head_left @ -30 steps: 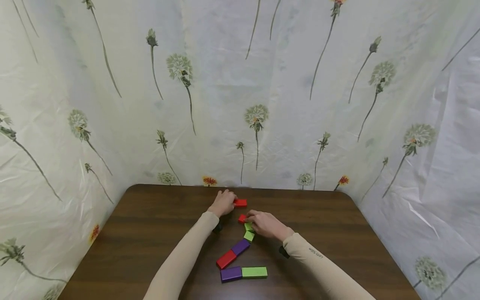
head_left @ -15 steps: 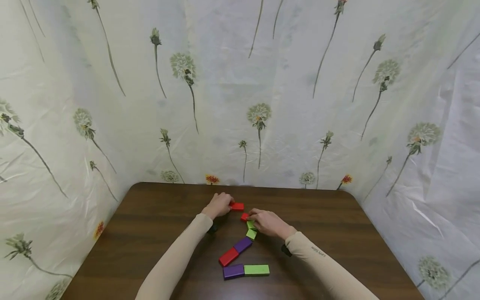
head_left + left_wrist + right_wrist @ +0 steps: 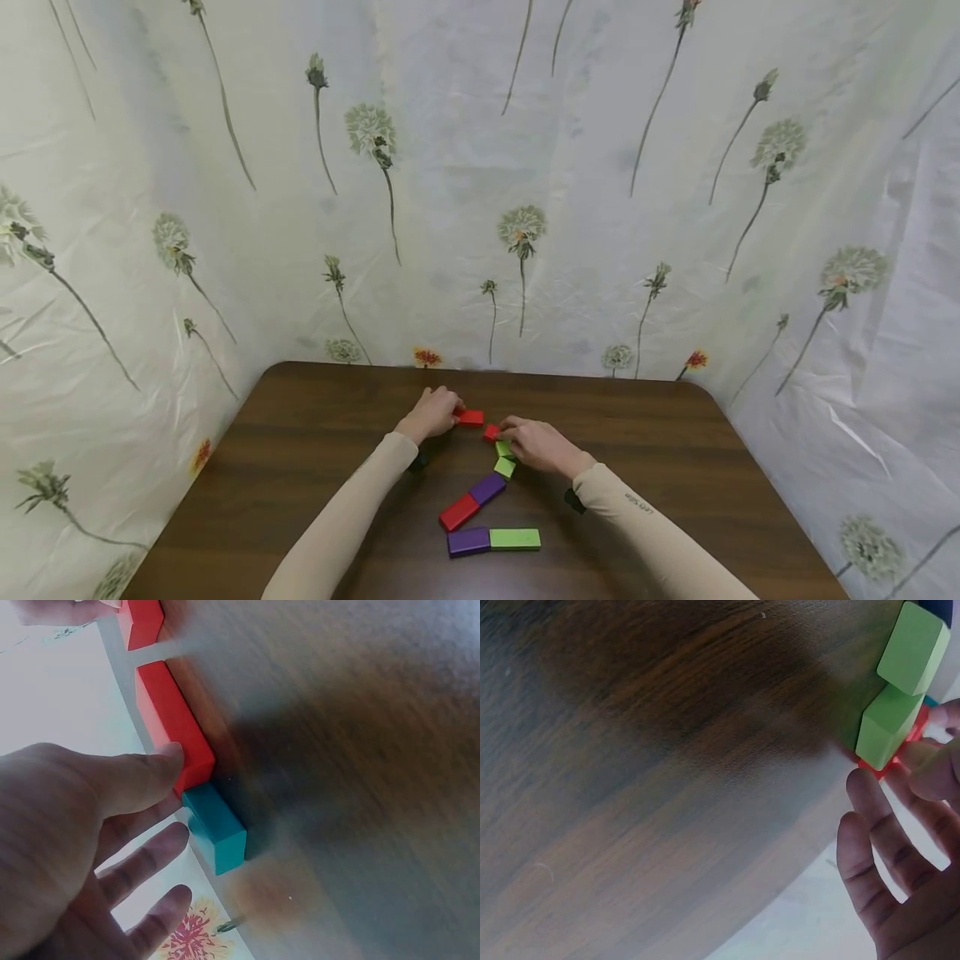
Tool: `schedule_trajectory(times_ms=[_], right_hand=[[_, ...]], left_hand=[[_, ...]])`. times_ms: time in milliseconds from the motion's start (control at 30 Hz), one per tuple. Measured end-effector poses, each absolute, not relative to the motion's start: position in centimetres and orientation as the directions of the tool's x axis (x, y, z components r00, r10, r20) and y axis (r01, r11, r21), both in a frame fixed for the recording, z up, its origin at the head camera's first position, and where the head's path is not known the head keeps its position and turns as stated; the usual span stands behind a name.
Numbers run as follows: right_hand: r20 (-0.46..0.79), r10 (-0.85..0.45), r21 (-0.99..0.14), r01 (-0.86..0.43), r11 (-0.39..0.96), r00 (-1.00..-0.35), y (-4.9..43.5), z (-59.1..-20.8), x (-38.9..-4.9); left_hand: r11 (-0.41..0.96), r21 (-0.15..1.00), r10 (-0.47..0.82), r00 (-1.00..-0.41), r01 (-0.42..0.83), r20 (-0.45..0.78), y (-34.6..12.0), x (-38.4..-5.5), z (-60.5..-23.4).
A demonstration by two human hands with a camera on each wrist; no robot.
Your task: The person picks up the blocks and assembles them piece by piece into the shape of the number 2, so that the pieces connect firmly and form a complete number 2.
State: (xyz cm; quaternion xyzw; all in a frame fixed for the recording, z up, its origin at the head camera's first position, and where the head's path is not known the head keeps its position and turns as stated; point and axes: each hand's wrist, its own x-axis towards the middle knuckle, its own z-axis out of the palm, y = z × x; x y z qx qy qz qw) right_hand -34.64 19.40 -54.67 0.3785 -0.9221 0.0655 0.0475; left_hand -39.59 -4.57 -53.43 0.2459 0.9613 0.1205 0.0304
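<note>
My left hand (image 3: 433, 412) pinches a long red block (image 3: 471, 417) at the table's far side. In the left wrist view the thumb lies on that red block (image 3: 176, 720), while a teal block (image 3: 216, 829) sits end to end with it beside the loose fingers. The head view hides the teal block behind the hand. Opposite, my right hand (image 3: 536, 443) holds a smaller red block (image 3: 491, 432) between thumb and fingers. Two green blocks (image 3: 911, 649) adjoin it in a bent line, the nearer green one (image 3: 889, 724) overlapping the red in the right wrist view. A gap separates the two red blocks.
Closer to me, a purple block (image 3: 489, 488) and a red block (image 3: 459, 512) lie end to end at a slant. Below them a purple block (image 3: 468, 542) joins a light green block (image 3: 514, 539). Behind the brown table (image 3: 637, 467) hangs a flowered curtain (image 3: 450, 167).
My left hand has slid the long red block toward me and slightly left, closer to the smaller red block. My right hand has stayed almost where it was. The head view has shifted slightly.
</note>
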Motion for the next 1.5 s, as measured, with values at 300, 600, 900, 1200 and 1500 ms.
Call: schedule_trajectory(times_ms=[300, 600, 900, 1200, 1500], right_hand=[[0.158, -0.703, -0.09, -0.719, 0.689, -0.693, 19.5, -54.4, -34.6], [0.157, -0.7, -0.082, -0.715, 0.694, -0.697, 19.4, -54.5, -34.7], [0.15, -0.694, -0.078, -0.708, 0.702, -0.705, 19.4, -54.7, -34.7], [0.137, -0.684, -0.105, -0.698, 0.709, -0.716, 19.3, -54.8, -34.6], [0.12, -0.68, -0.118, -0.691, 0.713, -0.723, 19.3, -54.7, -34.7]], left_hand=[[0.843, 0.207, 0.502, -0.865, 0.496, 0.029, -4.6, -39.5, -53.4], [0.817, 0.193, 0.551, -0.834, 0.544, 0.017, -4.3, -39.5, -53.4], [0.813, 0.19, 0.558, -0.83, 0.55, 0.016, -4.5, -39.2, -53.4], [0.816, 0.182, 0.558, -0.83, 0.549, 0.003, -5.5, -38.0, -53.3], [0.814, 0.18, 0.558, -0.83, 0.552, 0.021, -5.9, -37.4, -53.3]])
